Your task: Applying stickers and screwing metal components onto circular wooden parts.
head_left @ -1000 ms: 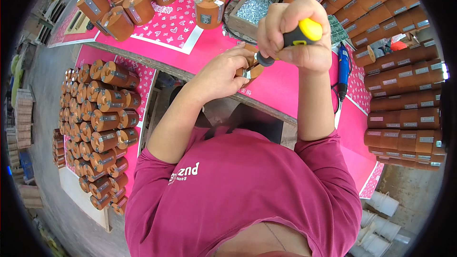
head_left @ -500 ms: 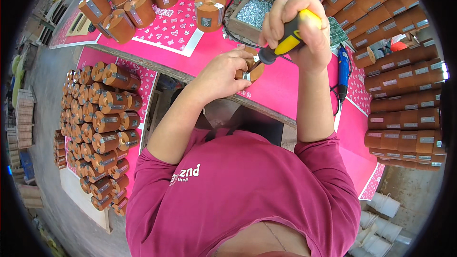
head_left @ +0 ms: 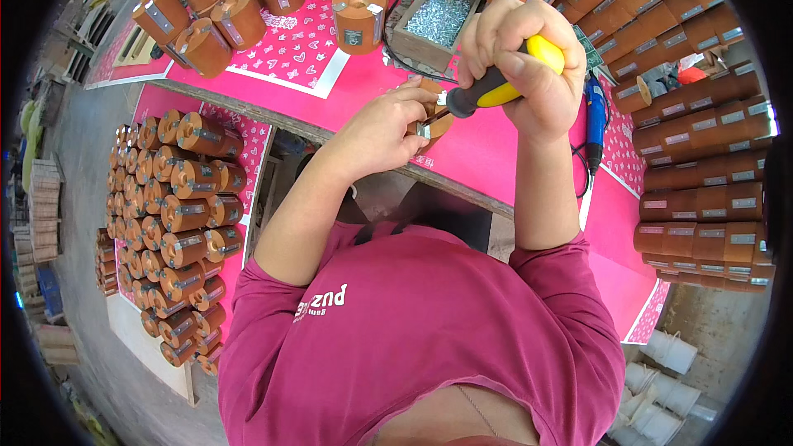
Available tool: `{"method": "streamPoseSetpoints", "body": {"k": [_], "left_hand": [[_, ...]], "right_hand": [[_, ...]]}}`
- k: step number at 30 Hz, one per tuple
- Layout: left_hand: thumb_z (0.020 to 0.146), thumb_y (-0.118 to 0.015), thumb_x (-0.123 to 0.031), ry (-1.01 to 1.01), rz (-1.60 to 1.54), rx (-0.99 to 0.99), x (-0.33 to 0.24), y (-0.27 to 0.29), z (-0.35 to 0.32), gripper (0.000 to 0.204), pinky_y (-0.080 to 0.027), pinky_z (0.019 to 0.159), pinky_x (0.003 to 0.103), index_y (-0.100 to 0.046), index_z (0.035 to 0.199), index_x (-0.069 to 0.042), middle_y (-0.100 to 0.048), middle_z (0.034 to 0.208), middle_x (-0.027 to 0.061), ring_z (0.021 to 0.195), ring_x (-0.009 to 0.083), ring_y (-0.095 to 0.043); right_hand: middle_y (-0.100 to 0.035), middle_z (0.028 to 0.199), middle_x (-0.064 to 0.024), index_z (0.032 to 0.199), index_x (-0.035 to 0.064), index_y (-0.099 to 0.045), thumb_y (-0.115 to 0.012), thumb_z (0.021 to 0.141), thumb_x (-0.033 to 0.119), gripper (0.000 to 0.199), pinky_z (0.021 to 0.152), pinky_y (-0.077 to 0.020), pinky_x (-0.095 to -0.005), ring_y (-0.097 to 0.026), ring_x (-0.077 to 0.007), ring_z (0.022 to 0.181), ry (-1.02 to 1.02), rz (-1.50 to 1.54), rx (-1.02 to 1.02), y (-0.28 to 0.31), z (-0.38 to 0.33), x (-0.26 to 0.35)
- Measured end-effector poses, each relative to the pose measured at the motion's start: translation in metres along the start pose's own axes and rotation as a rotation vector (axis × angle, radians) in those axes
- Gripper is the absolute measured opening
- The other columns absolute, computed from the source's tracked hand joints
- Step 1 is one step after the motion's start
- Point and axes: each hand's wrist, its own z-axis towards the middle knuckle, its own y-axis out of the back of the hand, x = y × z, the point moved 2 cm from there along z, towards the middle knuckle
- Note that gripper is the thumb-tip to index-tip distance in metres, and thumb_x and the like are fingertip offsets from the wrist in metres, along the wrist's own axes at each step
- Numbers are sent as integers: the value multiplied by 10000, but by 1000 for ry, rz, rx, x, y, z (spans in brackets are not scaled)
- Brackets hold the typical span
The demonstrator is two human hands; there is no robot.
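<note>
Pink patterned sheeting covers the tabletop (head_left: 496, 149), seen from above the worker's head. At centre, the left hand (head_left: 382, 136) wraps a small orange-brown cylinder (head_left: 435, 120) at the near edge of the tabletop, its fingers curled closed around the body. The right hand (head_left: 520, 58) is at 1 o'clock from the left hand, its fingers clenched tight around the yellow-and-black handle of a screwdriver (head_left: 496, 87), whose dark neck points down and to 8 o'clock, toward a metal plate on the cylinder. The tip itself is hidden between the two hands.

Judged from its look, the cylinder is a rigid, fairly dense part with a smooth curved wall; it would tend to roll or twist under the turning load, so the sound hold is around the wall with thumb opposed to fingers, clear of the metal plate. The screwdriver is stiff and light, best held on its grip.

Surroundings: an open box of small silvery screws (head_left: 438, 16) at 12 o'clock; upright cylinders of the same kind (head_left: 359, 16) at 11 o'clock; stacked rows of them (head_left: 702, 124) at 3 o'clock; a blue powered tool (head_left: 595, 120) with its black cord just right of the right forearm; a further mass of cylinders on a low board (head_left: 178, 223) at 9 o'clock; white cups (head_left: 669, 376) at 5 o'clock.
</note>
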Motion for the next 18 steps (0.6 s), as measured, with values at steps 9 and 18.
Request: {"method": "streamPoseSetpoints", "body": {"k": [9, 18], "left_hand": [[636, -658, -26, -25, 81, -46, 4, -1, -4, 215, -388, 942, 361, -581, 822, 50, -522, 1137, 164, 1155, 328, -428], [603, -704, -72, -85, 71, -181, 14, -4, -10, 342, -415, 901, 357, -571, 899, 36, -512, 1163, 149, 1122, 301, -464]], "right_hand": [[-430, 676, -101, 784, 24, -421, -426, 638, 44, 148, 635, -488, -351, -464, -189, 617, -181, 5, 169, 12, 7, 1], [-473, 647, -91, 812, 23, -410, -409, 710, 16, 103, 557, -421, -310, -460, -173, 569, -131, -64, -174, -6, -3, 8]]}}
